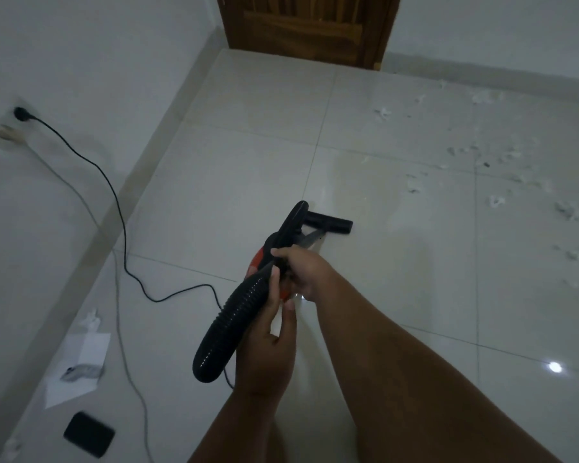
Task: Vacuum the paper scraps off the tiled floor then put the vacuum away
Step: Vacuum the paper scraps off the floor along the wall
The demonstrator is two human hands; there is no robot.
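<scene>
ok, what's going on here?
A person holds a small red-and-black vacuum in both hands: left hand around its black ribbed hose, right hand on the body. Its black T-shaped floor nozzle is down by the pale tiled floor. The black cord is plugged into the wall. White paper scraps lie uncollected to the right.

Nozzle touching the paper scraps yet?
Apart. The head view shows the floor nozzle resting on the tiled floor, with a bare stretch of tile between it and the nearest paper scraps to its right.
</scene>
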